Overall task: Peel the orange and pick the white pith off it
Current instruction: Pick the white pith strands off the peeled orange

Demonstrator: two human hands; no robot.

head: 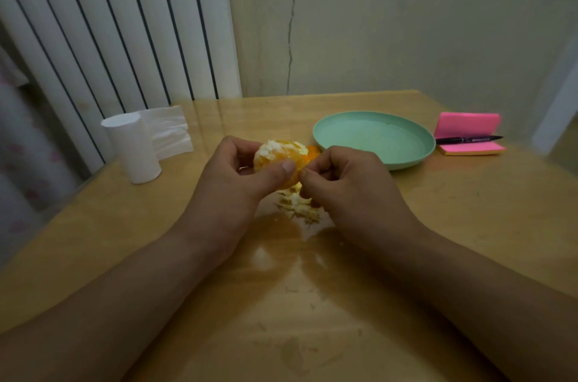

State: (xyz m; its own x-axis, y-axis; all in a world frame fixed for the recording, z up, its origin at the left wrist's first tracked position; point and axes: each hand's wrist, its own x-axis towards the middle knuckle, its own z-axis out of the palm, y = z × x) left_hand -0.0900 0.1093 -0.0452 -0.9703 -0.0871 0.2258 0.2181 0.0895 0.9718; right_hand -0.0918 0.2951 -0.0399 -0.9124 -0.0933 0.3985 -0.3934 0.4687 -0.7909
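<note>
The left hand (237, 168) curls round the round, mostly peeled orange (278, 153) and holds it just above the shiny yellow wooden bench (156, 225), so it cannot roll. The right hand (344, 181) pinches a small bit at its side, I think to pull white pith off. Torn peel (300, 206) lies under the hands, where it drops. The round green plate (372, 137) sits near, maybe for the clean fruit.

forearms: bare (right up to the frame edge) | left hand (237, 172): bare | right hand (347, 184): bare
</note>
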